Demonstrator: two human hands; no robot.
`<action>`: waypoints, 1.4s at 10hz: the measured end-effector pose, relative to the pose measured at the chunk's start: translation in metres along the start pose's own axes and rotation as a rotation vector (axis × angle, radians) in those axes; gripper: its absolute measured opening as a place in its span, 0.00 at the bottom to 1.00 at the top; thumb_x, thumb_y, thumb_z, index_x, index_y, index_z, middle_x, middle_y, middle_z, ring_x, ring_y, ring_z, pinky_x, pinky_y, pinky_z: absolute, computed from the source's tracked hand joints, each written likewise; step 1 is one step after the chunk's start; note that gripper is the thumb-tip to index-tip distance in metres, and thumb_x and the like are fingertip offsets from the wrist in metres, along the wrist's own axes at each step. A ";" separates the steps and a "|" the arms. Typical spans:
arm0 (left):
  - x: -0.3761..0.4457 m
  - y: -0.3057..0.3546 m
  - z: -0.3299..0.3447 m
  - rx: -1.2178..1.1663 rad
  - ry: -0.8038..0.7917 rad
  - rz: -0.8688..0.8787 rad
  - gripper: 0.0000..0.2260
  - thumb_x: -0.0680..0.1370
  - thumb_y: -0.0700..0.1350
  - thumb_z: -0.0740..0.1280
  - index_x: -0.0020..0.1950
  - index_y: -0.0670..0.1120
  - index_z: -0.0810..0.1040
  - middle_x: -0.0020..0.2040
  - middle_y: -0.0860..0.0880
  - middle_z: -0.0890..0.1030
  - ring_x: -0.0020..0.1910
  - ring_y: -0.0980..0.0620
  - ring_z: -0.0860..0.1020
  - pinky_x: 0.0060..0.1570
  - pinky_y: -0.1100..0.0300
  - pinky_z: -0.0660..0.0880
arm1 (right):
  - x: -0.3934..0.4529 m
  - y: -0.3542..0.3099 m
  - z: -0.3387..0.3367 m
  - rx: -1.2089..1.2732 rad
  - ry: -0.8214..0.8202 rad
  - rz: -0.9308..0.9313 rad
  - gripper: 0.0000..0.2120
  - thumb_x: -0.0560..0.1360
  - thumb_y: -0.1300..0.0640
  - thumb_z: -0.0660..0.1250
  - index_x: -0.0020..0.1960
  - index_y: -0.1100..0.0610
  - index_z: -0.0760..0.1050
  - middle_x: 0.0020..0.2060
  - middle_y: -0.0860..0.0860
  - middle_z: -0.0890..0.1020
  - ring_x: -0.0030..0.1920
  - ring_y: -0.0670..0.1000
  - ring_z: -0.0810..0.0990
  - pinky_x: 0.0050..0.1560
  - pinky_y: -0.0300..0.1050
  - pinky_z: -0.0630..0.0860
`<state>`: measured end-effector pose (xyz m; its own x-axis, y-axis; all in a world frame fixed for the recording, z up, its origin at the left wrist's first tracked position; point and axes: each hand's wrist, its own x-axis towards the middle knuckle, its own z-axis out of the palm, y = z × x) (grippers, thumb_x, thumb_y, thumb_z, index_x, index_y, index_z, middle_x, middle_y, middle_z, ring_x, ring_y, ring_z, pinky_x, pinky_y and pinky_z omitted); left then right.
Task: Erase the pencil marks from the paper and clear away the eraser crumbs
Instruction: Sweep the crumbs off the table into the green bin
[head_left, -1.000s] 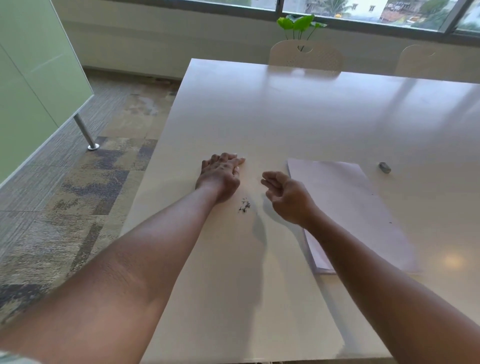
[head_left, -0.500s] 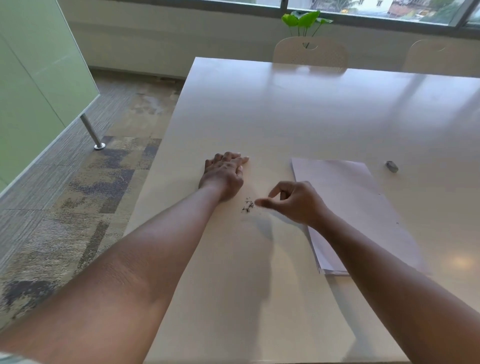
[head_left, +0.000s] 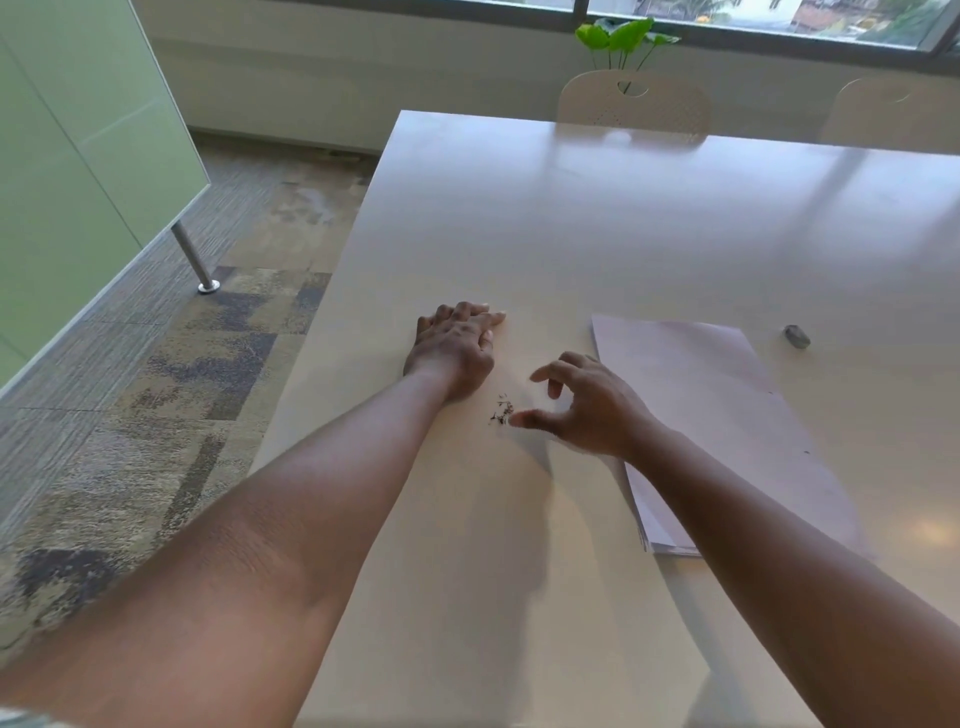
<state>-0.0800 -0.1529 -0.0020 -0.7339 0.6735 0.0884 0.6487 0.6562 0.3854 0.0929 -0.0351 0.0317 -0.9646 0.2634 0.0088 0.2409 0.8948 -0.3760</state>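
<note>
A small heap of dark eraser crumbs (head_left: 502, 411) lies on the pale table (head_left: 597, 234), between my two hands. My left hand (head_left: 456, 347) rests flat on the table just left of the crumbs, fingers straight. My right hand (head_left: 582, 406) hovers at the right of the heap with its fingers spread and loosely bent; the thumb tip reaches the crumbs. It holds nothing. A stack of white paper (head_left: 727, 410) lies to the right, partly under my right forearm. The grey eraser (head_left: 797, 335) sits on the table beyond the paper's far right corner.
The table's left edge runs close to my left arm, with carpet floor below. Two pale chairs (head_left: 634, 104) stand at the far side, a green plant (head_left: 623, 36) behind them. A green partition (head_left: 78, 156) on a metal leg stands at the left.
My right hand has come down and left from a loose curl above the table to the crumb heap, thumb at the crumbs and fingers spreading. The left hand has stayed put.
</note>
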 end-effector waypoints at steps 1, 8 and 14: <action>0.000 0.000 -0.001 0.000 -0.003 -0.003 0.22 0.85 0.49 0.53 0.79 0.59 0.67 0.79 0.57 0.64 0.76 0.52 0.61 0.72 0.55 0.55 | 0.000 0.007 -0.005 0.043 -0.150 -0.019 0.42 0.59 0.29 0.75 0.68 0.45 0.72 0.53 0.43 0.73 0.54 0.45 0.71 0.54 0.43 0.71; 0.003 -0.002 0.000 -0.046 0.017 -0.002 0.21 0.84 0.48 0.55 0.77 0.57 0.70 0.79 0.56 0.67 0.76 0.51 0.63 0.72 0.54 0.57 | -0.021 -0.053 0.045 0.136 -0.033 0.121 0.32 0.82 0.38 0.48 0.80 0.54 0.54 0.80 0.51 0.56 0.80 0.49 0.52 0.79 0.43 0.48; -0.016 -0.003 -0.008 -0.333 0.297 -0.132 0.25 0.78 0.36 0.56 0.73 0.49 0.75 0.66 0.51 0.82 0.69 0.46 0.74 0.69 0.54 0.68 | -0.019 -0.091 0.047 0.532 0.310 0.240 0.34 0.79 0.35 0.51 0.77 0.55 0.63 0.74 0.53 0.70 0.75 0.54 0.65 0.75 0.52 0.63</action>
<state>-0.0719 -0.1677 0.0026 -0.8635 0.4330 0.2587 0.4810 0.5523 0.6809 0.0841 -0.1390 0.0220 -0.7962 0.5960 0.1043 0.2831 0.5193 -0.8063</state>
